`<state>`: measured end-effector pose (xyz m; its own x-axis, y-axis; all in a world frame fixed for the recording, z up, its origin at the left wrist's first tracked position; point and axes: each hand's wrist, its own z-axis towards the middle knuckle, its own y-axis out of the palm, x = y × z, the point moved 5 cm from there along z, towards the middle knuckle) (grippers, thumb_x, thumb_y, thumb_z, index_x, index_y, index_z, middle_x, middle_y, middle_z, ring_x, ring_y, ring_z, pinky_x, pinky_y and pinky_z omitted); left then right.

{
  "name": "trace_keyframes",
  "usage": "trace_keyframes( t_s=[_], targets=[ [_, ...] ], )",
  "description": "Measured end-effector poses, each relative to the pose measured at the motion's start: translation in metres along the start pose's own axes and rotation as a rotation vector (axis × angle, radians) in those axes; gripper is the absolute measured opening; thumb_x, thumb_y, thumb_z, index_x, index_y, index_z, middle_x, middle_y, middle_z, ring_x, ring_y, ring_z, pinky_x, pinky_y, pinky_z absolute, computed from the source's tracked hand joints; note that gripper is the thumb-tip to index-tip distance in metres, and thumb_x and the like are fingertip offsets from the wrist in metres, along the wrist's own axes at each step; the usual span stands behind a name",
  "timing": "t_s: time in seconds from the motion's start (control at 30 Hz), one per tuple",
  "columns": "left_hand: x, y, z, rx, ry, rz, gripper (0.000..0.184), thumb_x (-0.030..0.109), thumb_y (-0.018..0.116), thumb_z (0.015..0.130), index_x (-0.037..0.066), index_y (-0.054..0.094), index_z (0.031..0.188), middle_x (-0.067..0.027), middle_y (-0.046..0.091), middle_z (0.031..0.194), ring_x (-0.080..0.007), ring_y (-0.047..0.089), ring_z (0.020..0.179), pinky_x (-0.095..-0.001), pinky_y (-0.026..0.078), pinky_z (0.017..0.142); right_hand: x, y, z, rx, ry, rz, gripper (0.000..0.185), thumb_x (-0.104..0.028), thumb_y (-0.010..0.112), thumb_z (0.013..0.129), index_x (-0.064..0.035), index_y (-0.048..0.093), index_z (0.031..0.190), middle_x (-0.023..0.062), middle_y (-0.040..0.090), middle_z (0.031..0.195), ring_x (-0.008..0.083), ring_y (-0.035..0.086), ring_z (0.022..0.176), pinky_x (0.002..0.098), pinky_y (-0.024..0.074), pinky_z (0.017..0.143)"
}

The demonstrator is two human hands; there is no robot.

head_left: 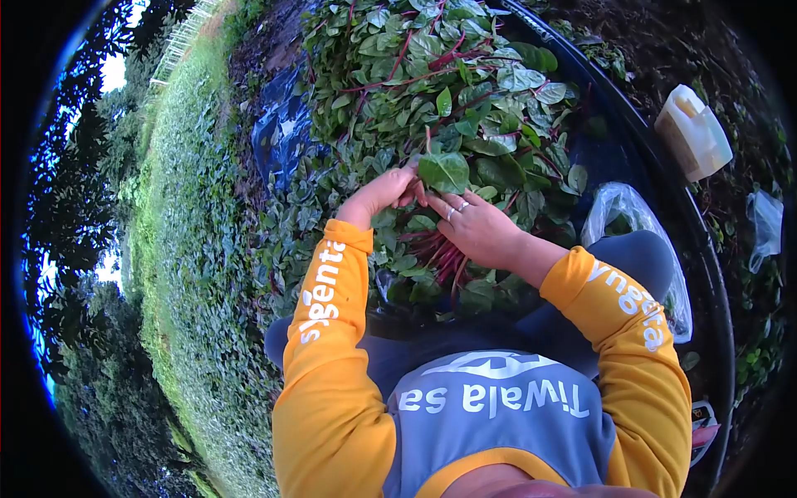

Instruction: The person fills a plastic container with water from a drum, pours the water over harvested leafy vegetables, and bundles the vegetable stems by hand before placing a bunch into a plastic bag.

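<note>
Both hands meet over a large heap of leafy greens (374,124) with red stems. My left hand (388,189) has its fingers curled by the base of a broad green leaf (445,173); what they hold is partly hidden. My right hand (477,228), with rings on its fingers, lies over a bunch of dark red stems (448,259), its fingertips close to my left hand. The right palm is hidden, so its hold on the stems cannot be made out.
A black rim (706,241) curves along the right side. Beyond it stand a whitish plastic jug (693,133) and a clear bag (765,226). Another clear plastic bag (639,212) lies by my right knee. Blue plastic (282,124) is at the left of the heap.
</note>
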<state>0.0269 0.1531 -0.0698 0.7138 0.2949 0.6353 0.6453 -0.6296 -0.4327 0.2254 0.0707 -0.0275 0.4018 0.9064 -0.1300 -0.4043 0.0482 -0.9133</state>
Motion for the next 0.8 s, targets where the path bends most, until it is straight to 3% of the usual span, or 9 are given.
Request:
trace_keyframes(
  t_s=[0.07, 0.13, 0.23, 0.3, 0.37, 0.47, 0.5, 0.6, 0.8],
  targets=[
    [0.012, 0.014, -0.015, 0.065, -0.022, -0.17, 0.071, 0.053, 0.028, 0.104, 0.004, 0.07, 0.077, -0.0039, 0.057, 0.056, -0.0122, 0.045, 0.05, -0.0284, 0.036, 0.051, 0.0, 0.005, 0.0, -0.045, -0.009, 0.065, 0.023, -0.015, 0.057, 0.083, -0.0036, 0.063, 0.101, 0.0126, 0.063, 0.119, 0.0268, 0.063, 0.108, 0.0441, 0.0378, 0.108],
    [0.004, 0.028, -0.016, -0.149, 0.046, 0.137, 0.057, 0.039, 0.038, 0.101, 0.002, 0.07, 0.072, -0.0055, 0.06, 0.059, -0.0128, 0.046, 0.051, -0.0299, 0.037, 0.052, 0.002, 0.011, 0.0, -0.172, -0.005, 0.133, 0.027, -0.014, 0.056, 0.082, -0.0017, 0.061, 0.106, 0.0167, 0.06, 0.129, 0.03, 0.062, 0.111, 0.0469, 0.0358, 0.112],
    [0.01, 0.028, -0.021, -0.188, 0.172, 0.103, 0.048, 0.037, 0.045, 0.095, 0.002, 0.071, 0.074, -0.0036, 0.058, 0.059, -0.0142, 0.049, 0.052, -0.03, 0.038, 0.053, 0.003, -0.005, 0.002, 0.151, -0.043, -0.053, 0.02, -0.015, 0.056, 0.084, -0.0027, 0.063, 0.098, 0.011, 0.065, 0.109, 0.0279, 0.063, 0.106, 0.0461, 0.0371, 0.111],
    [0.007, 0.021, -0.014, -0.206, 0.114, 0.034, 0.037, 0.03, 0.053, 0.093, 0.001, 0.074, 0.081, -0.0053, 0.066, 0.068, -0.0128, 0.059, 0.063, -0.0286, 0.047, 0.062, 0.007, 0.013, 0.002, -0.144, 0.006, 0.061, 0.02, -0.014, 0.058, 0.082, -0.004, 0.062, 0.098, 0.0109, 0.065, 0.101, 0.0283, 0.063, 0.103, 0.0479, 0.0388, 0.109],
    [0.011, -0.004, 0.009, 0.078, 0.242, -0.107, 0.021, 0.018, 0.069, 0.09, 0.003, 0.076, 0.103, -0.0026, 0.073, 0.087, -0.0078, 0.063, 0.079, -0.0256, 0.05, 0.075, 0.009, 0.014, 0.0, -0.174, 0.035, 0.072, 0.02, -0.014, 0.059, 0.08, -0.0048, 0.061, 0.098, 0.0103, 0.065, 0.098, 0.0281, 0.063, 0.101, 0.0475, 0.0395, 0.108],
    [0.055, -0.045, 0.053, 0.621, 0.539, 0.034, 0.025, 0.012, 0.063, 0.093, 0.002, 0.071, 0.114, -0.0107, 0.075, 0.1, -0.017, 0.07, 0.091, -0.031, 0.053, 0.082, 0.009, 0.015, -0.001, -0.218, 0.07, 0.093, 0.022, -0.015, 0.061, 0.079, -0.0063, 0.061, 0.099, 0.0091, 0.065, 0.094, 0.0275, 0.064, 0.099, 0.0456, 0.0421, 0.103],
    [0.069, -0.047, 0.072, 0.643, 0.642, 0.074, 0.026, 0.012, 0.062, 0.092, 0.004, 0.071, 0.115, -0.0152, 0.073, 0.106, -0.0275, 0.07, 0.097, -0.0341, 0.055, 0.085, 0.009, 0.014, -0.002, -0.236, 0.079, 0.099, 0.023, -0.016, 0.061, 0.078, -0.0071, 0.061, 0.1, 0.0084, 0.065, 0.094, 0.027, 0.064, 0.098, 0.0441, 0.044, 0.098],
    [0.098, -0.033, 0.122, 0.716, 0.513, 0.586, 0.03, 0.012, 0.06, 0.092, 0.01, 0.07, 0.12, -0.0123, 0.073, 0.11, -0.0299, 0.069, 0.102, -0.0418, 0.047, 0.101, 0.01, 0.01, -0.003, -0.252, 0.08, 0.102, 0.024, -0.016, 0.063, 0.078, -0.0088, 0.061, 0.102, 0.0079, 0.066, 0.095, 0.0259, 0.064, 0.099, 0.0407, 0.0452, 0.089],
    [0.104, -0.042, 0.104, 0.705, 0.323, 0.903, 0.023, 0.023, 0.061, 0.09, 0.018, 0.075, 0.108, -0.009, 0.072, 0.105, -0.0271, 0.067, 0.104, -0.0625, 0.03, 0.108, 0.017, 0.002, -0.007, -0.3, 0.102, 0.111, 0.046, -0.016, 0.062, 0.08, -0.0111, 0.059, 0.126, 0.012, 0.065, 0.103, 0.0297, 0.063, 0.105, 0.0472, 0.0423, 0.103]
  ],
)
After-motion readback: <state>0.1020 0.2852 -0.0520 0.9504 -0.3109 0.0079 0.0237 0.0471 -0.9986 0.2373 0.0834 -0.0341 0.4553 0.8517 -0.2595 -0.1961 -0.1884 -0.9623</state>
